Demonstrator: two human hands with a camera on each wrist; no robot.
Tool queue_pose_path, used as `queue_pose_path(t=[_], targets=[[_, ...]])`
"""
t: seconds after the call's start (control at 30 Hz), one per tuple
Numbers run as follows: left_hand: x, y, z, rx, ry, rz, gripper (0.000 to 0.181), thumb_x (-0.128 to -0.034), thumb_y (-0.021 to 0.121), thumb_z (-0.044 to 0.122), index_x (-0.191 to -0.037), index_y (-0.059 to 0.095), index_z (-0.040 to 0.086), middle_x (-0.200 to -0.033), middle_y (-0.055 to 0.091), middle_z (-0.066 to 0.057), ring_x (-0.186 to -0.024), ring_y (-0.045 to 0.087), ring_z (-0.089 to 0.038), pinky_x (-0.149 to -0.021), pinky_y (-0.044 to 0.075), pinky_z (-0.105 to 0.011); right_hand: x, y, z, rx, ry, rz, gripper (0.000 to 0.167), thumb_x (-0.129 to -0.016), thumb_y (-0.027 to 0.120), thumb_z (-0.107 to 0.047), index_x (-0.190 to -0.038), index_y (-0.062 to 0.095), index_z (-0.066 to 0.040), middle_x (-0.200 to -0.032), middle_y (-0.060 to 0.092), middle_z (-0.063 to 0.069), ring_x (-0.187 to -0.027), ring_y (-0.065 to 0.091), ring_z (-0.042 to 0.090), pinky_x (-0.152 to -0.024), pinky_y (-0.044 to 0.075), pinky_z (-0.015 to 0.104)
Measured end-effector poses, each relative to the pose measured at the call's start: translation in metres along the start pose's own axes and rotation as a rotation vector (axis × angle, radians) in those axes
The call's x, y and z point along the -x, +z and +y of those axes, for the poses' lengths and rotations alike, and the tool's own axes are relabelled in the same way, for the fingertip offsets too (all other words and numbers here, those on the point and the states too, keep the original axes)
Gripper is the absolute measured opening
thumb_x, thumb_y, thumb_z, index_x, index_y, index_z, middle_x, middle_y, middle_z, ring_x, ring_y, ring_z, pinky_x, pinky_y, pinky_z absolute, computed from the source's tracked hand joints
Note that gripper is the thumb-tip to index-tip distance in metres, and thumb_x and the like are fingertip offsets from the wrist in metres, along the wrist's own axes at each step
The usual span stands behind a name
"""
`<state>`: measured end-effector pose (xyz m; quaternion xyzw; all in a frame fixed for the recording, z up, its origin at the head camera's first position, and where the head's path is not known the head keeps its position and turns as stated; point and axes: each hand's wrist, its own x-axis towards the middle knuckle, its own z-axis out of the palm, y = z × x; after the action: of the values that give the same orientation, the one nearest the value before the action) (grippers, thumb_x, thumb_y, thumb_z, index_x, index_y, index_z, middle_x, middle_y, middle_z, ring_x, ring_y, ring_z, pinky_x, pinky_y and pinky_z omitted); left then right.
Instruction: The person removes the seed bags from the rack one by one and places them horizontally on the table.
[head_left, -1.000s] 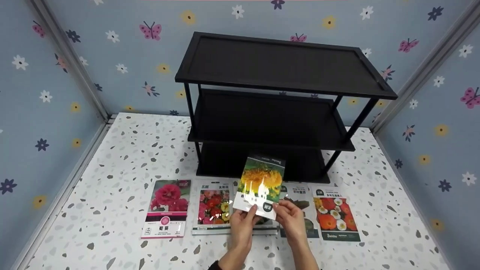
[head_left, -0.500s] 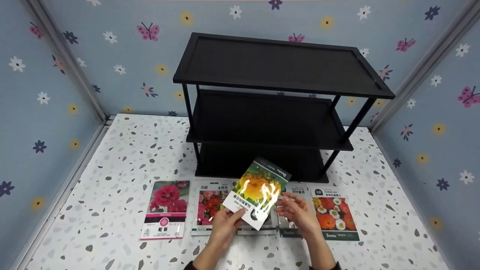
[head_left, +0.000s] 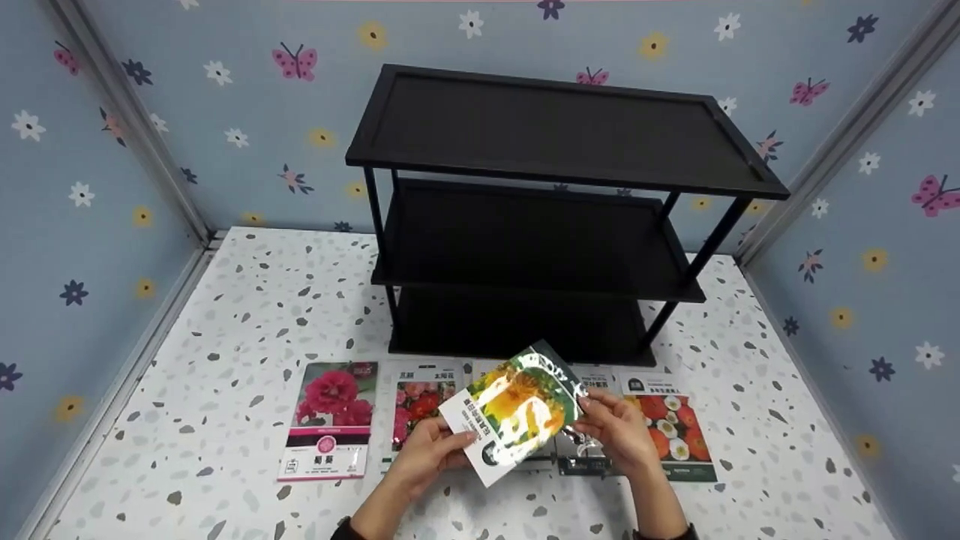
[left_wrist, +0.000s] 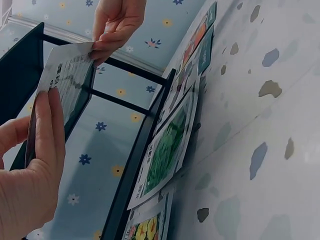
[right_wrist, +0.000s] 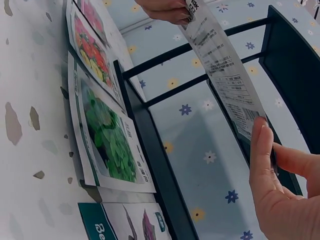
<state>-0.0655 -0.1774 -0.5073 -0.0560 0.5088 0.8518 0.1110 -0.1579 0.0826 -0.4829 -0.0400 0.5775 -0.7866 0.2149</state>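
Note:
In the head view, a seed packet [head_left: 517, 412] with a yellow flower picture is held up between both hands, tilted with its dark top edge toward the upper right. My left hand [head_left: 424, 457] pinches its white lower end, thumb on the front. On the opposite side, my right hand [head_left: 619, 431] grips the packet near its dark upper corner. Glare covers part of the front. Printed text shows on the packet's back [right_wrist: 225, 75] in the right wrist view. Beneath it, a packet with green leaves [right_wrist: 112, 135] is mostly hidden in the head view.
A black three-tier shelf [head_left: 555, 127] stands behind the hands. Along its front lie more seed packets: a pink-flowered one [head_left: 330, 420], a mixed red one [head_left: 420, 405], a partly covered one [head_left: 581, 465], and an orange-flowered one [head_left: 679, 431]. Flower-patterned walls enclose the speckled table [head_left: 247, 322].
The held packet has turned clockwise and come lower. My right hand has let go of its bottom corner and taken its upper right side; my left hand has shifted left.

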Motion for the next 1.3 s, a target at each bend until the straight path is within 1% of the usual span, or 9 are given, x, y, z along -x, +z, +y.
queue_pose_path(t=[0.17, 0.4, 0.53, 0.67, 0.8, 1.0, 1.07, 1.17, 1.3], targets=[[-0.003, 0.006, 0.000, 0.075, 0.023, 0.070, 0.034, -0.0865, 0.055, 0.007, -0.112, 0.046, -0.013, -0.094, 0.064, -0.014, -0.081, 0.063, -0.021, -0.072, 0.051, -0.031, 0.002, 0.005, 0.003, -0.046, -0.029, 0.081, 0.015, -0.087, 0.045, 0.007, -0.103, 0.046, 0.007, -0.083, 0.057, 0.009, -0.064, 0.059, 0.015, -0.065, 0.052, 0.026], [-0.014, 0.042, -0.017, 0.490, 0.140, 0.235, 0.017, -0.0875, 0.054, 0.008, -0.100, 0.052, -0.003, -0.092, 0.059, -0.009, -0.082, 0.060, -0.019, -0.081, 0.047, -0.034, 0.001, 0.018, 0.011, -0.195, -0.081, 0.199, 0.009, -0.089, 0.045, 0.006, -0.095, 0.050, 0.002, -0.080, 0.057, 0.008, -0.066, 0.060, 0.016, -0.067, 0.052, 0.026], [-0.023, 0.065, -0.024, 0.580, 0.168, 0.318, 0.017, -0.0857, 0.056, 0.004, -0.099, 0.048, -0.003, -0.090, 0.055, -0.009, -0.081, 0.060, -0.020, -0.084, 0.046, -0.037, 0.000, 0.029, 0.020, -0.249, -0.108, 0.284, 0.007, -0.089, 0.046, 0.005, -0.093, 0.050, 0.002, -0.080, 0.057, 0.009, -0.066, 0.061, 0.016, -0.067, 0.052, 0.026], [-0.033, 0.079, -0.031, 0.550, 0.198, 0.405, 0.017, -0.0859, 0.056, 0.003, -0.097, 0.048, -0.006, -0.088, 0.053, -0.010, -0.081, 0.060, -0.020, -0.083, 0.047, -0.035, 0.001, 0.041, 0.029, -0.246, -0.139, 0.352, 0.006, -0.089, 0.047, 0.005, -0.095, 0.048, 0.004, -0.080, 0.056, 0.009, -0.066, 0.061, 0.016, -0.067, 0.052, 0.027], [-0.043, 0.084, -0.044, 0.498, 0.284, 0.462, 0.015, -0.0875, 0.055, 0.007, -0.090, 0.053, -0.007, -0.085, 0.056, -0.010, -0.077, 0.061, -0.018, -0.079, 0.049, -0.034, 0.003, 0.048, 0.034, -0.246, -0.158, 0.379, 0.006, -0.089, 0.046, 0.004, -0.095, 0.047, 0.005, -0.079, 0.057, 0.010, -0.067, 0.060, 0.017, -0.068, 0.052, 0.028], [-0.077, 0.052, -0.094, 0.395, 0.362, 0.454, 0.029, -0.0856, 0.059, 0.020, -0.096, 0.056, -0.006, -0.089, 0.060, -0.015, -0.081, 0.062, -0.024, -0.079, 0.048, -0.036, 0.005, 0.048, 0.035, -0.216, -0.112, 0.347, 0.007, -0.088, 0.048, 0.003, -0.095, 0.046, 0.003, -0.077, 0.059, 0.009, -0.069, 0.062, 0.017, -0.069, 0.052, 0.029], [-0.084, 0.041, -0.102, 0.373, 0.322, 0.470, 0.031, -0.0833, 0.062, 0.021, -0.096, 0.056, -0.006, -0.091, 0.059, -0.016, -0.080, 0.062, -0.026, -0.079, 0.048, -0.037, 0.006, 0.045, 0.033, -0.168, -0.076, 0.293, 0.015, -0.089, 0.049, 0.001, -0.102, 0.044, 0.006, -0.081, 0.060, 0.009, -0.073, 0.062, 0.017, -0.071, 0.051, 0.030], [-0.076, 0.036, -0.092, 0.313, 0.292, 0.445, 0.031, -0.0827, 0.063, 0.021, -0.094, 0.056, -0.007, -0.091, 0.058, -0.015, -0.077, 0.062, -0.024, -0.077, 0.049, -0.036, 0.006, 0.036, 0.027, -0.061, -0.036, 0.185, 0.031, -0.089, 0.049, -0.002, -0.115, 0.037, 0.011, -0.090, 0.060, 0.009, -0.081, 0.061, 0.018, -0.074, 0.050, 0.030], [-0.046, 0.043, -0.048, 0.209, 0.209, 0.390, 0.023, -0.0864, 0.057, 0.012, -0.090, 0.053, -0.010, -0.086, 0.055, -0.013, -0.069, 0.061, -0.017, -0.075, 0.050, -0.033, 0.004, 0.020, 0.018, 0.042, -0.001, 0.066, 0.040, -0.090, 0.048, -0.005, -0.121, 0.030, 0.014, -0.093, 0.058, 0.009, -0.081, 0.061, 0.017, -0.073, 0.050, 0.029]])
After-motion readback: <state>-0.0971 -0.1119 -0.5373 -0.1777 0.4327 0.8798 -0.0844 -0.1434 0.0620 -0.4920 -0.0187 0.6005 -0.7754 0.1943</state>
